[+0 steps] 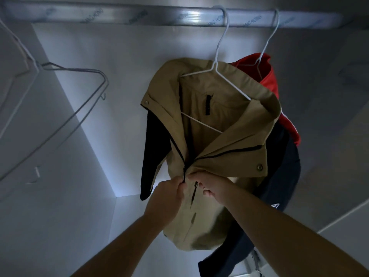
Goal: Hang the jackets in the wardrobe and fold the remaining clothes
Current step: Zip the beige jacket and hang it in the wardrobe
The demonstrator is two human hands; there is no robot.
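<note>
A khaki jacket with black sleeve lining hangs on a white wire hanger from the metal wardrobe rail. Its collar lies open and the black zip runs down to my hands. My left hand pinches the zip area at the jacket's front. My right hand grips the fabric just beside it. Behind the khaki jacket hangs a red and navy jacket on a second white hanger.
Two empty grey wire hangers hang at the left of the rail. The white wardrobe back wall and side wall close in the space. A white wardrobe edge runs at the lower right.
</note>
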